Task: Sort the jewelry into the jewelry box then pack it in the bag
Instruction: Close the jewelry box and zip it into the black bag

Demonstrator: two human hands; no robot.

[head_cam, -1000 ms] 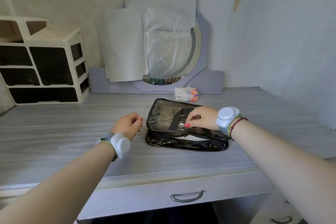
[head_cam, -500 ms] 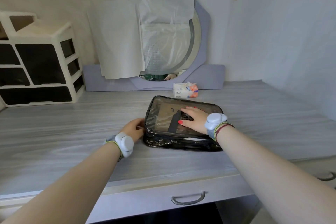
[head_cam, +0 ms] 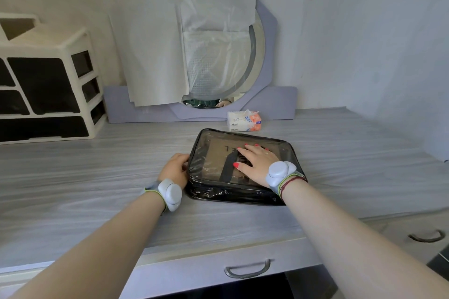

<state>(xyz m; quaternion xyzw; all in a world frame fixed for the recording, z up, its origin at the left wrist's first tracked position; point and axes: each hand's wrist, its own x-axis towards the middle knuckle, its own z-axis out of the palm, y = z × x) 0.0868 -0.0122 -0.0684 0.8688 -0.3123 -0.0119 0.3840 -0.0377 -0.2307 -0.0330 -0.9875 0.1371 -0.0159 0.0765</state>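
Two hands meet on one bag (head_cam: 230,195) in the head view, and that bag lies flat near the middle of the grey wood-grain table (head_cam: 97,177), its clear top panel edged in black. Through the panel a brownish jewelry box (head_cam: 217,153) shows inside, with a dark strap across it and some lettering too partly covered to read. The right hand (head_cam: 257,160) lies palm down on top of the bag, fingers straight and spread towards 11 o'clock, holding nothing and simply resting on the clear cover above the box. The left hand (head_cam: 173,170) sits at the bag's 9 o'clock side, touching its left edge with bent fingers; the fingertips are hidden behind the hand, so I cannot tell whether they pinch anything there. Each wrist carries a pale rounded device, one on the left wrist (head_cam: 170,193) and one on the right wrist (head_cam: 279,172). At 12 o'clock from the bag, just beyond it and apart from it, stands a small tissue pack (head_cam: 243,121). Further back at 12 o'clock a round mirror (head_cam: 209,103) leans against the wall, mostly covered by paper sheets (head_cam: 155,51). At 10 o'clock, well apart, is a cream drawer organiser (head_cam: 48,85) with dark openings. At 6 o'clock, below the table edge, a metal drawer handle (head_cam: 247,270) shows.
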